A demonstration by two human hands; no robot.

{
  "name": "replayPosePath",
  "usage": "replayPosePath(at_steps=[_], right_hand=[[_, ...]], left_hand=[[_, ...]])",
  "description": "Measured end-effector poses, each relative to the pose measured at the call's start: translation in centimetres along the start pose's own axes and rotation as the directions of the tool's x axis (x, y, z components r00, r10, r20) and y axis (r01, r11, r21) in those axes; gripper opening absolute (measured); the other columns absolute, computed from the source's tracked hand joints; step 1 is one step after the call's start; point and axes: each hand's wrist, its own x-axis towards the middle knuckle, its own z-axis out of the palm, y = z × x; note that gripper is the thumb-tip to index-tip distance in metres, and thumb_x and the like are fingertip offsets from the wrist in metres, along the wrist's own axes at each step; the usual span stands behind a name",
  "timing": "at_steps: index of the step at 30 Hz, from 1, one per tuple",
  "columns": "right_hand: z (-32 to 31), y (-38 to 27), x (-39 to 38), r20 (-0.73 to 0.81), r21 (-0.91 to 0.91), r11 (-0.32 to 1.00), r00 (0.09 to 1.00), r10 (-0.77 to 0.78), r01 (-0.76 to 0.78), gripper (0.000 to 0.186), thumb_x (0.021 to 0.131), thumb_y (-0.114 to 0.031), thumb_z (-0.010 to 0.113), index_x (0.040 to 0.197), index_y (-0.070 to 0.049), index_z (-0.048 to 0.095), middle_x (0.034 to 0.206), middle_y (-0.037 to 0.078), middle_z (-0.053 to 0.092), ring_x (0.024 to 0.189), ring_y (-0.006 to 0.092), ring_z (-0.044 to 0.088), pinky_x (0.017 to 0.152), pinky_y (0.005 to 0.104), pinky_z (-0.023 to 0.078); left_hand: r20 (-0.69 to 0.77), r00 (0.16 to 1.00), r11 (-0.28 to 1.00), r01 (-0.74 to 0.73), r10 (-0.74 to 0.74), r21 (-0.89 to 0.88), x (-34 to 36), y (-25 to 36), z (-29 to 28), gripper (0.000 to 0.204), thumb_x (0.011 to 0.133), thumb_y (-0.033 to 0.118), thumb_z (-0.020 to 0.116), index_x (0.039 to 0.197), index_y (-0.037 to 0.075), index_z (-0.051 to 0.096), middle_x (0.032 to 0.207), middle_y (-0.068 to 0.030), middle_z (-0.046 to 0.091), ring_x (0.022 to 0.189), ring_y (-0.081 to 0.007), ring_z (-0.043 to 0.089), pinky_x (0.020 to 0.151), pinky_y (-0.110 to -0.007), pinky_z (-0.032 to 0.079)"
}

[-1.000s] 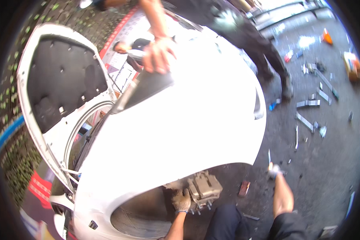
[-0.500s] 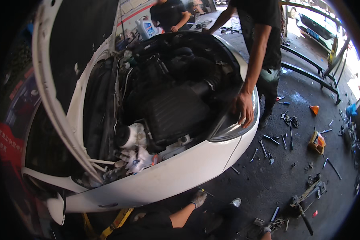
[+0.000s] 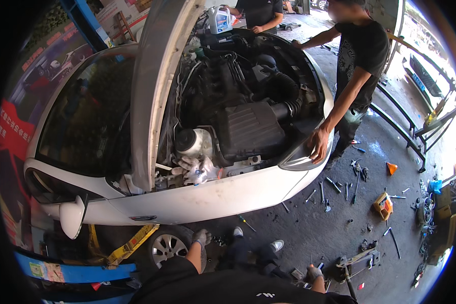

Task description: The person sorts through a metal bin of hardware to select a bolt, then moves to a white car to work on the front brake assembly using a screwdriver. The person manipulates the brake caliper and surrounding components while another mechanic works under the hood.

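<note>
My gloved left hand [image 3: 201, 237], loosely open and apparently empty, is low beside the white car, near a wheel [image 3: 168, 247] lying under its side. My gloved right hand [image 3: 315, 269], at lower right, is closed on a slim orange-handled tool, seemingly a screwdriver. The white fender [image 3: 213, 197] spans the foreground; behind it is the open engine bay [image 3: 243, 126] with white gloves [image 3: 197, 169] on its near edge. A co-worker's hand [image 3: 319, 144] rests on the headlight. The wheel-arch underside is hidden.
Another person [image 3: 256, 15] stands behind the engine beside a white jug [image 3: 219, 19]. Scattered wrenches [image 3: 334, 185], an orange funnel [image 3: 391, 168], a yellow jug [image 3: 384, 206] and a floor jack [image 3: 357, 258] lie rightward. Lift arms [image 3: 129, 245] are lower left; a metal frame [image 3: 405, 126] stands right.
My viewpoint has risen from close over the fender to a standing view of the whole car front. My left hand has left the brake caliper it touched a second ago.
</note>
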Motion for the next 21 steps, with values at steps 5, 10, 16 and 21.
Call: replayPosePath(at_steps=[5, 10, 16, 21], right_hand=[[-13.0, -5.9, 0.8, -0.010, 0.802, 0.567, 0.945, 0.327, -0.187, 0.040, 0.099, -0.047, 0.064, 0.105, -0.008, 0.068, 0.089, 0.014, 0.074, 0.083, 0.0322, 0.075, 0.071, 0.0470, 0.059], [-15.4, -10.1, -2.0, 0.007, 0.991, -0.122, 0.903, 0.430, 0.050, 0.019, 0.097, -0.026, 0.068, 0.098, -0.009, 0.062, 0.072, 0.000, 0.053, 0.053, 0.0157, 0.052, 0.050, 0.0397, 0.053], [0.5, -9.5, -0.4, 0.107, 0.974, 0.112, 0.831, 0.546, -0.199, 0.022, 0.094, -0.029, 0.070, 0.099, -0.008, 0.065, 0.076, 0.004, 0.060, 0.062, 0.0238, 0.057, 0.056, 0.0383, 0.046], [15.4, -9.9, -4.0, -0.040, 0.612, 0.774, 0.972, 0.234, -0.161, 0.037, 0.091, -0.036, 0.071, 0.120, -0.013, 0.074, 0.114, 0.015, 0.073, 0.105, 0.0363, 0.069, 0.089, 0.0458, 0.057]], left_hand=[[-0.446, 0.884, 0.980, 0.055, -0.136, -0.190, -3.7, -6.1, -3.0, 0.028, 0.101, 0.040, 0.055, 0.091, 0.016, 0.064, 0.073, -0.0038, 0.067, 0.055, -0.0262, 0.059, 0.053, -0.042, 0.049], [-0.431, 0.892, 0.986, 0.082, -0.137, -0.144, -4.8, -7.5, -7.5, 0.034, 0.102, 0.040, 0.052, 0.105, 0.012, 0.070, 0.096, -0.0076, 0.072, 0.084, -0.0283, 0.065, 0.076, -0.044, 0.054], [-0.345, 0.925, 0.986, 0.130, -0.158, -0.103, -3.5, -3.9, -10.3, 0.040, 0.103, 0.039, 0.050, 0.114, 0.010, 0.075, 0.108, -0.0107, 0.077, 0.098, -0.0313, 0.072, 0.090, -0.047, 0.059], [-0.280, 0.944, 0.984, 0.180, -0.176, -0.013, -2.2, -1.4, -8.2, 0.030, 0.101, 0.035, 0.051, 0.094, 0.013, 0.070, 0.087, -0.0091, 0.074, 0.077, -0.0283, 0.071, 0.072, -0.049, 0.059]])
